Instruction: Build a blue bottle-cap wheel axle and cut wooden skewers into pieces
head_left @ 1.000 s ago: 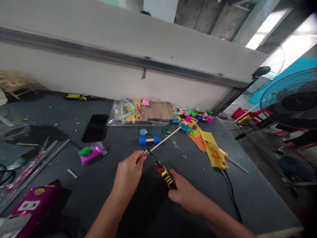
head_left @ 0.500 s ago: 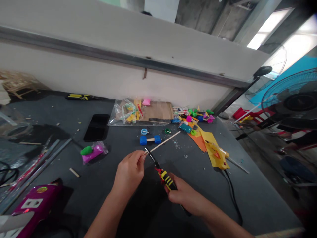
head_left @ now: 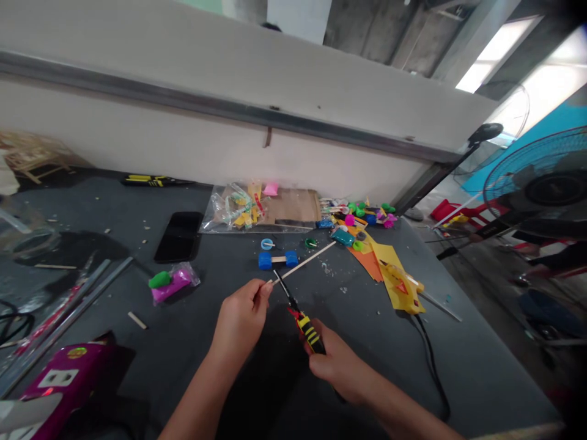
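Observation:
My left hand (head_left: 245,310) pinches the near end of a thin wooden stick (head_left: 305,263), which slants up to the right. Closed round the black and yellow handles of long-nose pliers (head_left: 308,330) is my right hand (head_left: 337,360). The pliers' narrow jaws lie across the stick just right of my left fingertips; whether they grip it I cannot tell. Just beyond the stick sits a piece with blue ends joined by a wooden bar (head_left: 278,260). Behind it are a light blue ring (head_left: 267,244) and a dark green ring (head_left: 310,243), each with a small stick piece.
A black phone (head_left: 178,236) and a bag of pink clay (head_left: 172,284) lie to the left. A yellow glue gun (head_left: 403,287) with a cord rests at right. Plastic bags (head_left: 238,208) and colourful clay pieces line the wall. A purple power strip (head_left: 68,373) is at lower left.
The pliers' jaws have shifted slightly right along the stick, away from my left fingertips. My left hand has barely moved.

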`<state>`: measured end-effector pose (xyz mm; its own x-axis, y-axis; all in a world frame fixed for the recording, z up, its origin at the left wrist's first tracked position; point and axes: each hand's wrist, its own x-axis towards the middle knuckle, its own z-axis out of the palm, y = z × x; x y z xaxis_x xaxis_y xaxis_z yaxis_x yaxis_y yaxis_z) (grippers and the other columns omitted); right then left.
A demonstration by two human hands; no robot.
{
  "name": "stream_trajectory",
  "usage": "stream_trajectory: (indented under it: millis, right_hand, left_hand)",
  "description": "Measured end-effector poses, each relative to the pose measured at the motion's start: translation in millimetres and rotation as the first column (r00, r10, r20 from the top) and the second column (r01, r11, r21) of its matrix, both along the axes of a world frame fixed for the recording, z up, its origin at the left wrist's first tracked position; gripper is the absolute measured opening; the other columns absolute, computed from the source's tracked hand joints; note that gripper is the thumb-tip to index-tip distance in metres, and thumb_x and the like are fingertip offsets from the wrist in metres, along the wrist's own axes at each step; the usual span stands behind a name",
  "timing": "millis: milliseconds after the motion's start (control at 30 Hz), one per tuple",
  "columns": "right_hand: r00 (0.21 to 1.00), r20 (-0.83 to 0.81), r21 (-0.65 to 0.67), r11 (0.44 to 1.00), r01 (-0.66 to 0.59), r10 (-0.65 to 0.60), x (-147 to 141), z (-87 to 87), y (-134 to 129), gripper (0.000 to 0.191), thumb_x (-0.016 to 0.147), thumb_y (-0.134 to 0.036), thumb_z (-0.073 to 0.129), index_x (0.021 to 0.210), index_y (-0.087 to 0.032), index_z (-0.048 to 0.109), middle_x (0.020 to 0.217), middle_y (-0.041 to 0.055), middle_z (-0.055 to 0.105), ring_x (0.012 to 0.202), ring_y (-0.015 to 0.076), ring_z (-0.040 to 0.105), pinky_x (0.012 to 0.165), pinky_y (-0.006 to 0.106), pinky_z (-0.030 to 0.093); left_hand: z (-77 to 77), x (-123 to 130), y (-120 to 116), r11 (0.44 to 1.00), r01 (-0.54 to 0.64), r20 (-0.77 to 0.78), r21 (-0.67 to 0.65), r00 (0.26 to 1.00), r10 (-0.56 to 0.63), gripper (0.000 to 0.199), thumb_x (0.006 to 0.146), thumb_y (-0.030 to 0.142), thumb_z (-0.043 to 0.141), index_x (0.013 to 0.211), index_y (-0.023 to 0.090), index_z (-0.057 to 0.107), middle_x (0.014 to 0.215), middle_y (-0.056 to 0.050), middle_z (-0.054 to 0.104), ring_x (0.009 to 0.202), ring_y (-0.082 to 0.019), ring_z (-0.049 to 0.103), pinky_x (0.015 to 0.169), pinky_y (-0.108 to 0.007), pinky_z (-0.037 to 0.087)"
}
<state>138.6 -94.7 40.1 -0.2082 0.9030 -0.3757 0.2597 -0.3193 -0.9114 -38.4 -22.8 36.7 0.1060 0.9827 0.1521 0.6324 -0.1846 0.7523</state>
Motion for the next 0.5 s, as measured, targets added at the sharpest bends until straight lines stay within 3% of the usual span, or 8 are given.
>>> stream_trajectory:
  millis: [300,500]
  right_hand:
    - [0.997,-0.079,-0.099,0.995,-0.019,0.011,6.9,-5.1,3.1,0.033,0.054,-0.017,0.047,0.087,-0.017,0.049,0.075,-0.0012,0.045,0.07,0.0126,0.039,0.06,0.024,0.03]
    - [0.997,-0.073,-0.159,0.987,-0.002,-0.01,7.7,-0.6,3.8,0.033,0.053,-0.017,0.047,0.085,-0.018,0.049,0.071,-0.0019,0.045,0.065,0.0116,0.038,0.057,0.024,0.028]
  left_hand:
    - [1.7,3.2,1.5,0.997,-0.068,0.108,-0.047,0.992,0.073,0.022,0.084,0.036,0.049,0.074,0.02,0.06,0.06,0.005,0.06,0.054,-0.011,0.053,0.053,-0.021,0.036]
    - [0.8,0.0,2.8,0.998,-0.05,0.051,0.027,0.998,0.049,0.017,0.083,0.031,0.05,0.076,0.021,0.062,0.063,0.004,0.063,0.057,-0.012,0.056,0.057,-0.021,0.038]
